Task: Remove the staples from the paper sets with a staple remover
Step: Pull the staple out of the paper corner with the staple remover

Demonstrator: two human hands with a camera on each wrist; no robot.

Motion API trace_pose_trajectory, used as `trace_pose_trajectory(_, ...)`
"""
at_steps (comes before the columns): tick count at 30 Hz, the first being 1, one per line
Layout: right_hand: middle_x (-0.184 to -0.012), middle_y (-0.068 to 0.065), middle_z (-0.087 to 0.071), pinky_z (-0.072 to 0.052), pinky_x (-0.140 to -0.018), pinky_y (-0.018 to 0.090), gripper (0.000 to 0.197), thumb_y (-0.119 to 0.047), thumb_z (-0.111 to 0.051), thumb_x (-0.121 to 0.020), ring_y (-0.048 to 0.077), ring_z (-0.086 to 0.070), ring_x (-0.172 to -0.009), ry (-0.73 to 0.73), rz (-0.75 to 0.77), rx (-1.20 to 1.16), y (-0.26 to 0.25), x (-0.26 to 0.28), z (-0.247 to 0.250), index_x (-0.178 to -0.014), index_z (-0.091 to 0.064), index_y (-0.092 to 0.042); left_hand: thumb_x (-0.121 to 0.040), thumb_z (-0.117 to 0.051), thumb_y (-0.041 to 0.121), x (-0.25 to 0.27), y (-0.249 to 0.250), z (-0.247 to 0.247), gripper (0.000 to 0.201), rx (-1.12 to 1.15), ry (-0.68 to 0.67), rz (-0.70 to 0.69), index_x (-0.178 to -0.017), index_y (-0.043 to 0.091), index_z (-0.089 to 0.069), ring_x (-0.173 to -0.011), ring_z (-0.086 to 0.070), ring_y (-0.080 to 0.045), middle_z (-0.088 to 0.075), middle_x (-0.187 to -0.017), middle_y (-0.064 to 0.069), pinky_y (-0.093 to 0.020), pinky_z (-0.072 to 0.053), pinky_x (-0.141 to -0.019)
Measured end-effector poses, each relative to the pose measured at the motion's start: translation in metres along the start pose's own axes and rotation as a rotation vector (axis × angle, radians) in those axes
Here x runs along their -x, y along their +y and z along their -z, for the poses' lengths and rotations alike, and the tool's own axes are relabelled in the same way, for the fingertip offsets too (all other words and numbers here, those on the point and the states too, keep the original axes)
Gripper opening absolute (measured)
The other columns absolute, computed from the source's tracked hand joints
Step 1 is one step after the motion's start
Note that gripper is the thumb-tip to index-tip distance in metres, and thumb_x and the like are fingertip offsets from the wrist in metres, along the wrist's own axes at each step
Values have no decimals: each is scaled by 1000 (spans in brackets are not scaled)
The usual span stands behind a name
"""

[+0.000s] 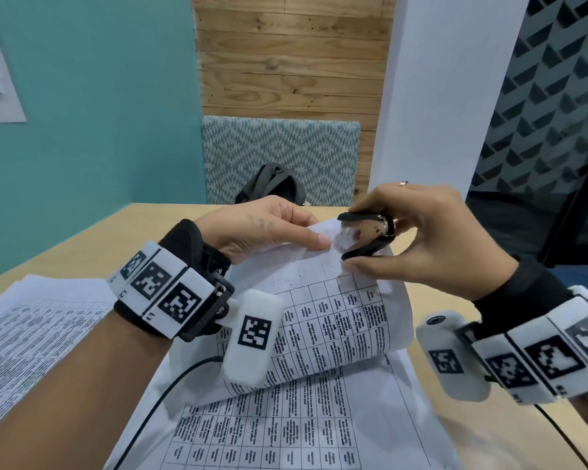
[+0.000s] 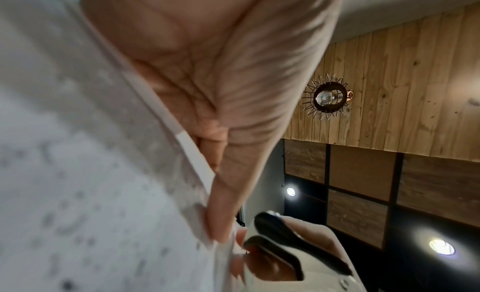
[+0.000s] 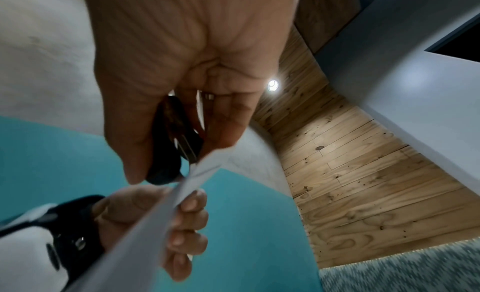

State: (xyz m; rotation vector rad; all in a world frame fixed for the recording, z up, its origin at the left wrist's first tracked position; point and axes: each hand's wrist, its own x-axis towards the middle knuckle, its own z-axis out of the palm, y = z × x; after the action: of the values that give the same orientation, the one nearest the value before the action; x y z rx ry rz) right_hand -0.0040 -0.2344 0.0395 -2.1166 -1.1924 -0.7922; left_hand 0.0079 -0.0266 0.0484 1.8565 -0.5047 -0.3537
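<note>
A stapled paper set point(image 1: 323, 307) printed with a table is lifted off the desk, its top corner raised. My left hand point(image 1: 269, 228) pinches that corner, thumb on top and fingers curled behind the sheets point(image 3: 182, 230). My right hand point(image 1: 418, 239) grips a black staple remover point(image 1: 364, 235) between thumb and fingers. Its metal claws stand at the paper's corner, just right of my left thumb. In the left wrist view the paper point(image 2: 91, 173) fills the left side, with the staple remover point(image 2: 285, 239) low in the middle. In the right wrist view the remover point(image 3: 179, 140) meets the paper edge point(image 3: 202, 169). The staple itself is hidden.
More printed sheets point(image 1: 286, 432) lie flat under the lifted set, and another stack point(image 1: 31, 327) lies at the left on the wooden desk point(image 1: 435, 300). A black cable point(image 1: 163, 395) crosses the papers. A patterned chair point(image 1: 279, 157) with a dark bag point(image 1: 272, 184) stands behind the desk.
</note>
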Motion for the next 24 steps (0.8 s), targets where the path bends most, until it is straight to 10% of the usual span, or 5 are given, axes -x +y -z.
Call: trace_pose_trajectory(24, -69, 1, -62, -47, -42, 37, 33, -40, -66, -72, 16, -37, -48, -151, 94, 424, -11, 1, -5, -85, -65, -9, -79, -63, 5, -1, 0, -5, 7, -83, 12, -51, -83, 5, -68, -82, -55, -12, -62, -86, -9, -12, -46, -75)
